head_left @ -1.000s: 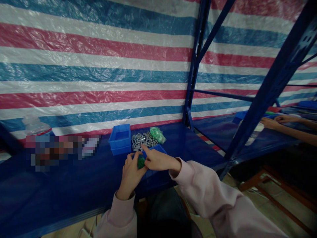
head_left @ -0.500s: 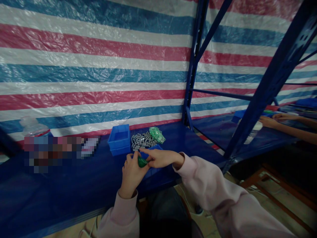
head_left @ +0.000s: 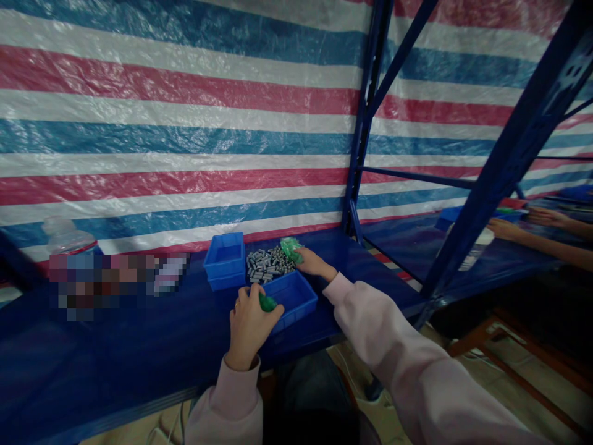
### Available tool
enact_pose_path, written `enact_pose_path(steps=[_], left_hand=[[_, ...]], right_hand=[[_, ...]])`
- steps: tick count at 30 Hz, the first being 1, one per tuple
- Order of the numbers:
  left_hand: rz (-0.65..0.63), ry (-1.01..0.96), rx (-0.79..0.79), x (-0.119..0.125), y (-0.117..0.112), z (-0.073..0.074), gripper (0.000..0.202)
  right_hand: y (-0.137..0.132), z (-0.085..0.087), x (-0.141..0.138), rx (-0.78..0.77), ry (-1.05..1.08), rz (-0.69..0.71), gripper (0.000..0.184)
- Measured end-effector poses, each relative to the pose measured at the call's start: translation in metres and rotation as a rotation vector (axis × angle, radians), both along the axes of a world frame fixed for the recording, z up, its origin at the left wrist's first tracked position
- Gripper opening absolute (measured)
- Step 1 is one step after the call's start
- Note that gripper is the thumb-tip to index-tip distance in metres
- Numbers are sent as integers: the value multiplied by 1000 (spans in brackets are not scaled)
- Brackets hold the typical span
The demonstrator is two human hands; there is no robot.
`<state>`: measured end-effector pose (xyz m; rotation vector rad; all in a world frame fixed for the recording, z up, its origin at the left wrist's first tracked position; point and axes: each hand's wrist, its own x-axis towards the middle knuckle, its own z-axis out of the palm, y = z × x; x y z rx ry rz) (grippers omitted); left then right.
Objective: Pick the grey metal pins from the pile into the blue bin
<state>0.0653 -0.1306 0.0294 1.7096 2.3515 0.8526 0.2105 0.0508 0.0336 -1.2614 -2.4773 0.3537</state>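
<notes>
My left hand [head_left: 252,318] is curled round a crumpled green piece, perhaps a plastic bag [head_left: 267,303], and holds it at the near left edge of a blue bin [head_left: 301,300]. Over at the far right, my right hand [head_left: 313,262] touches a heap of light green, shiny plastic [head_left: 290,246]; its fingertips are lost against the heap, so whether they grip is unclear. Between the bins and this heap lies a pile of small grey metal cylinders [head_left: 266,264], with smaller pieces on its right side.
Two stacked blue bins [head_left: 225,259] stand left of the metal pile. A clear bottle [head_left: 69,235] and blurred items are farther left on the blue table [head_left: 152,346]. Blue rack posts [head_left: 491,154] rise on the right, with another person's hands [head_left: 504,228] beyond.
My right hand has left the green piece by my left hand and moved out to the light green heap, uncovering the near bin. My left hand keeps its hold, nearly still.
</notes>
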Motion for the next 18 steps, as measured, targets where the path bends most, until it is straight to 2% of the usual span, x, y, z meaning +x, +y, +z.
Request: enact_pose_path(steps=[4, 8, 11, 14, 16, 18], left_hand=[[-9, -3, 0, 0, 0, 1, 28], [-10, -4, -8, -1, 0, 1, 29], [-12, -7, -14, -1, 0, 1, 29], [-12, -12, -15, -1, 0, 1, 29], [-15, -14, -13, -1, 0, 1, 29], [-14, -11, -13, -1, 0, 1, 29]], right_hand=[[0, -12, 2, -11, -80, -79, 47], [-1, -9, 2, 23, -22, -165, 42], [-1, -1, 3, 54, 83, -219, 39], [-9, 13, 4, 155, 242, -248, 34], [-22, 23, 3, 195, 342, -226, 29], [-41, 32, 1, 134, 390, -129, 27]])
